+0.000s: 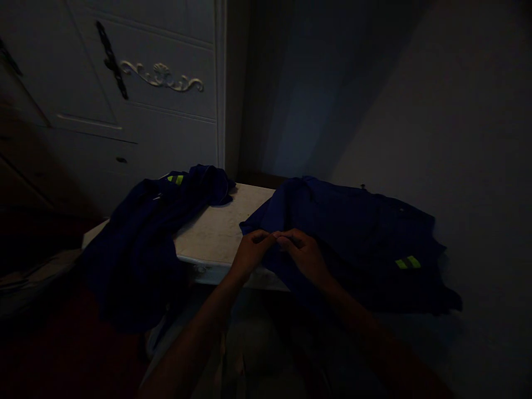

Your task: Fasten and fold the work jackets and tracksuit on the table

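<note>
A dark blue garment (pixel 353 221) with a yellow-green patch (pixel 408 262) lies spread over the right part of a pale tabletop (pixel 211 230) and hangs past its front edge. My left hand (pixel 252 249) and my right hand (pixel 301 252) meet fingertip to fingertip over the garment's left part. Both hands are closed in a pinch. What lies between the fingertips is too small and dark to make out.
Another dark blue garment (pixel 145 238) with a yellow-green patch lies crumpled at the left, draping over the front edge. A white cabinet (pixel 170 133) with carved trim stands behind. A wall (pixel 469 138) rises at the right.
</note>
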### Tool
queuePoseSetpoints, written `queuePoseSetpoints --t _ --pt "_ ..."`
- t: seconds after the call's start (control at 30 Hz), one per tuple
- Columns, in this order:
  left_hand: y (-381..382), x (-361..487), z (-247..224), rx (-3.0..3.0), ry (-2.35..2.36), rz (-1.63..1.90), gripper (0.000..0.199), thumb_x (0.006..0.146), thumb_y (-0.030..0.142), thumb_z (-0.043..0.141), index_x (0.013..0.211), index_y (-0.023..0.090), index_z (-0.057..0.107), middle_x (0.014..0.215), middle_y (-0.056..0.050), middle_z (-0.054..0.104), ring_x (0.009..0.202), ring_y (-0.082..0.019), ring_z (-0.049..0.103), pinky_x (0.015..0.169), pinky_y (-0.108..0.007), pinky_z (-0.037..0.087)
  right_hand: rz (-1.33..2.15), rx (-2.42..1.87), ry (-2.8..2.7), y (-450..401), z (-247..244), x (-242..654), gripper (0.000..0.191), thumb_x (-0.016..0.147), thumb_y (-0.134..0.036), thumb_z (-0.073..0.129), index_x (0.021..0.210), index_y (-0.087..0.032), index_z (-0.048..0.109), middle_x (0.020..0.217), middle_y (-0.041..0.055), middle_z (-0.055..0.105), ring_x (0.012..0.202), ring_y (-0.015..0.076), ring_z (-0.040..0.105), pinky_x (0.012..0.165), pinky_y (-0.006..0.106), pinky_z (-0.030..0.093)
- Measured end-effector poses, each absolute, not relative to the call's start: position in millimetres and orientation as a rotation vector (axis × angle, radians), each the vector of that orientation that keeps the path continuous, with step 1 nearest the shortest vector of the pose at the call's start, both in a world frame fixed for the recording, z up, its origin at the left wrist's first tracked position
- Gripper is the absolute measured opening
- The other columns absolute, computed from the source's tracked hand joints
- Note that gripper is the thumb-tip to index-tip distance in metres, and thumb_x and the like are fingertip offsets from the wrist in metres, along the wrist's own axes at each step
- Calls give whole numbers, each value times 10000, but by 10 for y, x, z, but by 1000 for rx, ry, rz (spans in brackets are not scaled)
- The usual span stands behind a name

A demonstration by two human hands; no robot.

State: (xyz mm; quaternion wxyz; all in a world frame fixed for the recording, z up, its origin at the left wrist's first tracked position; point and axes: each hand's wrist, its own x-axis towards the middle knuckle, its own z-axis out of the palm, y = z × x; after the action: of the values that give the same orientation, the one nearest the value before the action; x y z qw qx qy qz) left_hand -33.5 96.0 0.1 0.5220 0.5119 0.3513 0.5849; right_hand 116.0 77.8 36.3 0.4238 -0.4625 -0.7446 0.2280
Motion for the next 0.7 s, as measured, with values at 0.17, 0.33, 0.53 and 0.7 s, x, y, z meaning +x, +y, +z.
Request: queuePoseSetpoints --t 0.17,0.33,0.53,0.7 --pt "973 -383 -11 1285 888 1467 249 714 420 674 667 180 718 638 -9 635 673 -162 561 643 -264 407 687 -1154 -1687 828 294 1150 323 765 -411 710 988 -179 682 933 56 713 848 184 681 714 270 549" --pt "920 -347 -21 1309 1004 1658 222 779 363 616 713 181 725 731 -27 677 763 -178 602 728 -279 435 886 -1161 -1467 845 301 1107 566 637 -407 800 1104 -161 595 815 24 702 646 139 660 644 261 546" --pt "784 -318 -77 1417 1084 1651 329 681 455 768 848 175 722 830 -40 690 749 -177 610 670 -261 447 889 -1138 -1470 849 315 1076 486 643 -395 786 1037 -157 630 788 26 694 689 138 663 646 243 545" --pt "799 -354 -136 1282 997 1697 203 726 386 741 782 191 750 750 -27 701 707 -165 618 656 -250 447 890 -1129 -1489 828 271 1064 486 676 -417 765 1061 -158 621 818 32 691 694 140 663 656 261 559"
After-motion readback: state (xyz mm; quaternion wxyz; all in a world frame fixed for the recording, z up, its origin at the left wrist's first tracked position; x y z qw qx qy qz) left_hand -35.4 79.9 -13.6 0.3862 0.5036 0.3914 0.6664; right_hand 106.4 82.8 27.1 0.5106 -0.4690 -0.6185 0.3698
